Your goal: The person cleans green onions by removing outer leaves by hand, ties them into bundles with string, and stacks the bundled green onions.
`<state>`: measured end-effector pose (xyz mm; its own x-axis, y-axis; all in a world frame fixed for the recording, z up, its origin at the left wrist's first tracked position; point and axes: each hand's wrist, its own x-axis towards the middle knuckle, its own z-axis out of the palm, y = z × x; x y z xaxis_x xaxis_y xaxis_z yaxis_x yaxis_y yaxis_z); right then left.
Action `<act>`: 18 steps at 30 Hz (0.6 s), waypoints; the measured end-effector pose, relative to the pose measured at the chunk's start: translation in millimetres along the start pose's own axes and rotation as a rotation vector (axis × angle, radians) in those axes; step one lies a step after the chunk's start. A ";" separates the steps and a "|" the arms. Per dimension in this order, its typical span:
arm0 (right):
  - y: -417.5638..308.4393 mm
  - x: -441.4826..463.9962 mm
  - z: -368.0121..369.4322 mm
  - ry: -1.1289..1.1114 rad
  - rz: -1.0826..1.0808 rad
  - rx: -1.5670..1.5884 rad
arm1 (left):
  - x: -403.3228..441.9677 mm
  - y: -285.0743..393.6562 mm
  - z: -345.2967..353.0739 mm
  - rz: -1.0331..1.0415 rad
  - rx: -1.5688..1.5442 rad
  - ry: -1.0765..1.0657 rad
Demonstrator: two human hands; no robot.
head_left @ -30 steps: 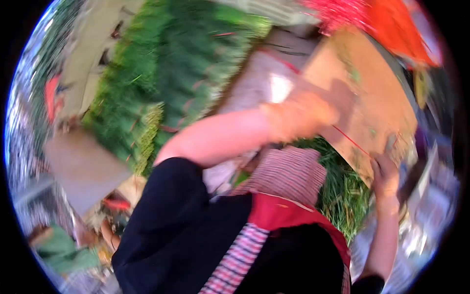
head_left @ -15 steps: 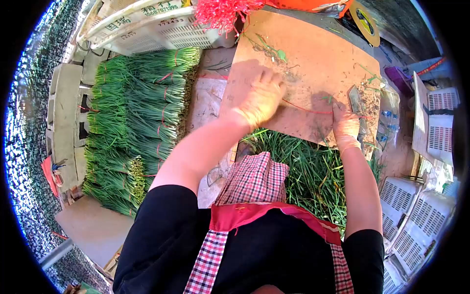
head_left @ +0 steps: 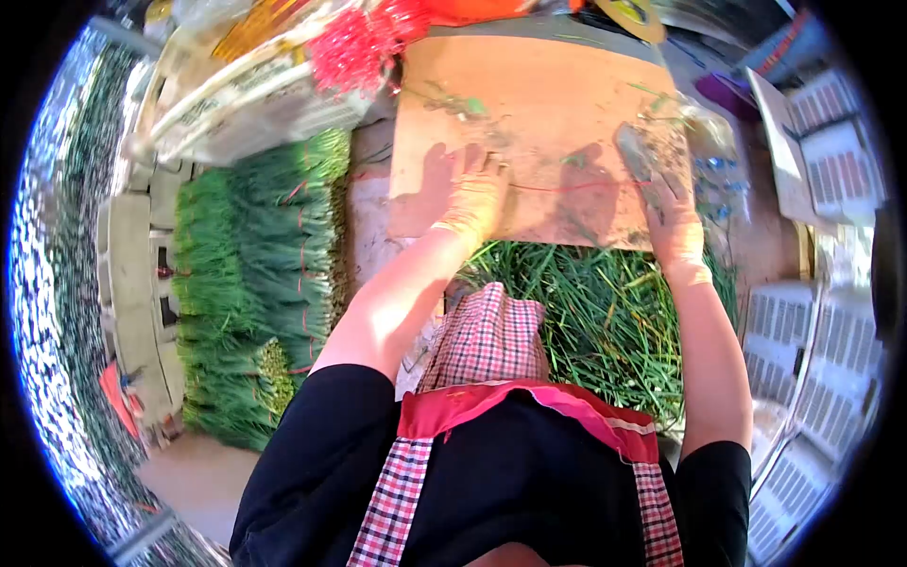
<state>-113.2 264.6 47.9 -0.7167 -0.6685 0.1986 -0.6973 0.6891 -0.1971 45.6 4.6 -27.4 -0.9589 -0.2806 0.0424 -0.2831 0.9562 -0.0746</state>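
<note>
On the orange-brown board (head_left: pixel 529 94) a thin red tie (head_left: pixel 567 188) lies stretched between my two hands. My left hand (head_left: pixel 475 197) rests on the board's near left part with its fingers spread, close to the tie's left end. At the right, my right hand (head_left: pixel 673 222) has its fingertips by the tie's other end, beside a flat dark-bladed tool (head_left: pixel 635 154). Its fingers are apart. Loose green stalks (head_left: pixel 605 321) lie below the board's near edge, in front of my checked apron (head_left: pixel 487 340).
Tied green bundles (head_left: pixel 255 255) are stacked at the left beside concrete blocks (head_left: pixel 137 293). A bunch of red ties (head_left: pixel 364 47) hangs by a white crate (head_left: pixel 255 109) at the upper left. White crates (head_left: pixel 784 331) stand at the right, with a purple item (head_left: pixel 727 96) farther up.
From a blurred reach across the board, my left hand has come down flat on it. The red tie now lies straighter between my hands. The view has shifted.
</note>
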 end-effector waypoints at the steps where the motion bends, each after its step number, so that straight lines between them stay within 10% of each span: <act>1: 16.8 -27.6 -15.5 0.035 0.039 0.078 | 1.2 3.1 -3.6 -0.030 0.039 -0.056; 5: 88.7 -194.0 -128.8 0.312 0.383 -0.025 | 3.7 34.4 -11.9 0.206 0.228 0.352; 10: 191.4 -499.5 -210.6 0.719 1.253 -0.154 | 23.7 142.3 -62.0 0.397 -0.045 0.278; 18: 194.8 -713.9 -27.9 0.688 1.665 0.777 | -45.3 394.5 -166.4 1.194 -0.484 0.008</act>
<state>262.8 883.9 -105.5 -0.5639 0.7435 -0.3596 0.5680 0.0331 -0.8224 -19.4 408.5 107.0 -0.6113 0.7642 0.2060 0.7831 0.5464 0.2970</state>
